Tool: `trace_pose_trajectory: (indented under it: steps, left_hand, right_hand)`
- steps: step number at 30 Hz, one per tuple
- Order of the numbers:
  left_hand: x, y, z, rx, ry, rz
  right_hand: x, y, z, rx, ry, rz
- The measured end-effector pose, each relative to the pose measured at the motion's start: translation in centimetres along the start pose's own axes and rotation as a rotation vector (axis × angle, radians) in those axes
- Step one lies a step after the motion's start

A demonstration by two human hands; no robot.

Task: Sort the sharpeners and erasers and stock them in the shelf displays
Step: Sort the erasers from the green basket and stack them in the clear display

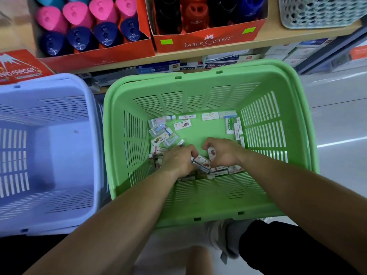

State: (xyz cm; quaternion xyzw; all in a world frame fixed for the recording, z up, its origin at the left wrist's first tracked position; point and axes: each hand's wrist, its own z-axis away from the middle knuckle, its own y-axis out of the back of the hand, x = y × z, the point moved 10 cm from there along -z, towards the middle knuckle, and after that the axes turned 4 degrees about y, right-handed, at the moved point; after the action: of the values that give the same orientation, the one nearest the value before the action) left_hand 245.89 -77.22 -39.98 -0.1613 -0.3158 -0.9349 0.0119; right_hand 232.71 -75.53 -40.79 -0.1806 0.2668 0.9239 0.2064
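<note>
- Nearest me, at 6 o'clock, a grey shoe (224,239) and a dark trouser leg show just below the green basket (198,215), which stands on the pale floor (337,116).
- Both bare forearms reach down into that basket, and the hands meet low at its near side.
- The left hand (179,159) has its fingers curled under, pinching a wrapped eraser (201,161) that sticks out toward 3 o'clock.
- The right hand (222,153) is curled too, cupping a small eraser (212,152) against its palm — the two hands are almost touching.
- The loose erasers (164,133) lie on the basket floor: a heap at 9 o'clock, a row along the far wall at 12, a few upright at 2 o'clock, more under the wrists.
- A blue basket (49,225) sits just beside it at 9 o'clock.
- Farther, at 10 o'clock, is a red eraser box (21,68).
- On the wooden shelf (278,34) at 11 o'clock, a red display box (95,58) holds pink sharpeners (77,14) behind navy sharpeners (79,38).
- At 12 o'clock a Faber-Castell box (208,39) holds black, red and blue ones — a grey mesh basket (317,10) stands at 2 o'clock.
</note>
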Motion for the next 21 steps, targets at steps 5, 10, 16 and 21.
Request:
trace_pose_trajectory:
  steps: [5, 10, 16, 21]
  left_hand:
    - [1.1, -0.5, 0.3, -0.039, -0.08, -0.072]
    - [1.7, -1.0, 0.2, -0.039, -0.147, -0.181]
    - [0.8, -0.5, -0.1, -0.021, -0.091, -0.112]
    - [0.6, 0.1, -0.3, -0.003, -0.056, -0.016]
  right_hand:
    - [-0.1, -0.2, -0.2, 0.008, 0.007, -0.042]
    - [0.0, -0.4, -0.4, 0.006, 0.018, -0.077]
    - [0.8, 0.6, 0.0, 0.046, -0.019, -0.286]
    - [1.7, 1.5, -0.3, 0.09, -0.046, -0.423]
